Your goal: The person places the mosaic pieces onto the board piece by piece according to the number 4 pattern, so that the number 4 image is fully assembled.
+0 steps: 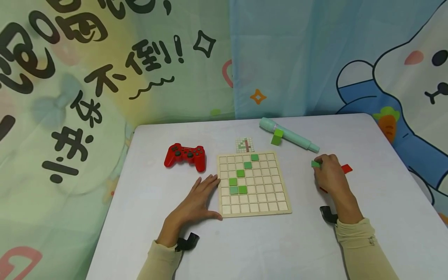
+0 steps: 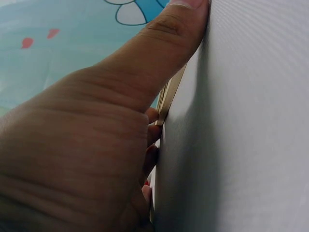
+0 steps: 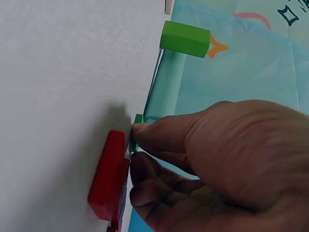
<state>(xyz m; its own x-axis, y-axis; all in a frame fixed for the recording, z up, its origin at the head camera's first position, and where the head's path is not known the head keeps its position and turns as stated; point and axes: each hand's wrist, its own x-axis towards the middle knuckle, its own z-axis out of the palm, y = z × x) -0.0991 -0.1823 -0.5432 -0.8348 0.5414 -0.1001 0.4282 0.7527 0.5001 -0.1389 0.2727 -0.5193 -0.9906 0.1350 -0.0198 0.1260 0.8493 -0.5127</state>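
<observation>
My left hand (image 1: 194, 202) rests at the left side of a square wooden grid board (image 1: 255, 213), with fingers stretched and spread and the thumb near its lower left corner. Several green square pieces (image 1: 247, 165) sit in the board's cells, most along a diagonal. To the right of the board, my right hand (image 1: 332, 175) pinches a small green block (image 1: 315, 164) between thumb and fingers, low over the table. A red block (image 3: 107, 176) lies close beside those fingers in the right wrist view; another red piece (image 1: 347, 168) shows past the hand in the head view.
Behind the board lies a small pattern card (image 1: 245, 145). A bright green block (image 1: 277, 137) stands against a teal stick-shaped object (image 1: 297, 139) at the back. The red game controller (image 1: 185, 156) lies left of the board. Printed curtains hang behind the white table (image 1: 266, 249).
</observation>
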